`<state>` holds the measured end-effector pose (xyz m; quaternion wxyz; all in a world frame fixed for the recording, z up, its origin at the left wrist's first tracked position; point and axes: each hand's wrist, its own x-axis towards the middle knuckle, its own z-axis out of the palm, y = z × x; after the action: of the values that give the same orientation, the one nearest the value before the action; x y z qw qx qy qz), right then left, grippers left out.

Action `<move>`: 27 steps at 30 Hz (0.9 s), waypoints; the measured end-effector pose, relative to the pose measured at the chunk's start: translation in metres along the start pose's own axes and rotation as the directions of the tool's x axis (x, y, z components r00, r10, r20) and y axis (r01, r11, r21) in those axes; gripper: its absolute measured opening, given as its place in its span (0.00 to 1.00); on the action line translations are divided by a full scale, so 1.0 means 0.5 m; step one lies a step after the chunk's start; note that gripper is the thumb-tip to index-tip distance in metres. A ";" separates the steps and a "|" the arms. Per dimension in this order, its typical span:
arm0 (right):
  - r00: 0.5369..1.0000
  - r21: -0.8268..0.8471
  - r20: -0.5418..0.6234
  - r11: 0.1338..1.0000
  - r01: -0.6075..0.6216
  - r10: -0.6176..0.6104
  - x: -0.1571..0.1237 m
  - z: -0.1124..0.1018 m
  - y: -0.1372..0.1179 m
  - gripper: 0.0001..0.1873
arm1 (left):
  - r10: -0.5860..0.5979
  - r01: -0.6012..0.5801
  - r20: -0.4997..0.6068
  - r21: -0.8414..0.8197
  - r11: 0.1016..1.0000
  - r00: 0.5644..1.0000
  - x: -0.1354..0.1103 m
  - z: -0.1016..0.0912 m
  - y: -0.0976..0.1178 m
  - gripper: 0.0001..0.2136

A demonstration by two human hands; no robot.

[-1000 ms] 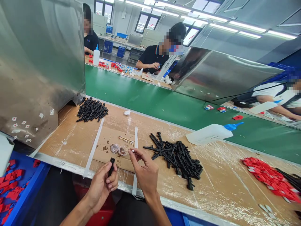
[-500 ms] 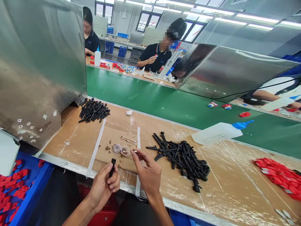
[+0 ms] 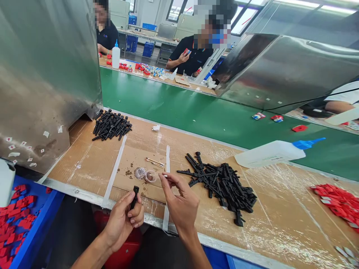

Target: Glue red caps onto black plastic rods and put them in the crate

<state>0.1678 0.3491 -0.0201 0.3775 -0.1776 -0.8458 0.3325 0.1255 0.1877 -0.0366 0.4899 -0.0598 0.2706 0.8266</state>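
My left hand (image 3: 125,220) is closed around a small black plastic part (image 3: 134,196), held upright near the bench's front edge. My right hand (image 3: 179,201) pinches a thin white-tipped swab stick (image 3: 158,175), its tip reaching toward two small clear round caps (image 3: 145,174) on the cardboard. A pile of black plastic parts (image 3: 224,185) lies just right of my right hand. Two more swab sticks (image 3: 155,162) lie behind the caps.
A second black pile (image 3: 110,125) sits far left beside a metal housing (image 3: 47,74). A white squeeze bottle with blue nozzle (image 3: 272,153) lies by the green conveyor belt (image 3: 182,108). Red parts (image 3: 339,201) lie right, a blue bin (image 3: 19,224) lower left. People work across the belt.
The view has tilted and shifted slightly. Both hands have stayed almost still, with the right hand's swab remaining near the clear caps.
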 end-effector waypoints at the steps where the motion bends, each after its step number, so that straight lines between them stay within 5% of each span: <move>1: 0.999 0.028 -0.020 0.999 -0.043 0.044 -0.005 0.000 0.003 0.05 | 0.001 -0.001 0.003 -0.002 1.000 1.000 0.000 0.000 0.000 0.12; 5: 0.957 0.178 -0.092 0.950 -0.255 0.274 -0.022 0.003 0.015 0.09 | -0.001 0.001 0.015 -0.001 1.000 1.000 -0.001 -0.001 0.001 0.12; 9: 0.922 0.297 -0.138 0.903 -0.311 0.363 -0.032 -0.002 0.000 0.09 | 0.007 -0.008 0.028 0.016 1.000 1.000 -0.002 -0.003 0.003 0.12; 17: 0.973 0.356 -0.055 0.915 -0.189 0.222 -0.067 -0.009 -0.058 0.09 | -0.004 0.004 0.040 0.006 1.000 0.999 0.001 -0.001 0.003 0.13; 27: 0.990 0.337 0.060 0.931 -0.144 0.131 -0.090 0.010 -0.045 0.14 | -0.014 0.014 0.051 0.011 1.000 0.999 0.000 -0.004 0.005 0.13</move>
<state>0.1923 0.3060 -0.0300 0.3627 -0.1622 -0.7679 0.5025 0.1234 0.1858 -0.0372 0.5027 -0.0381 0.2618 0.8229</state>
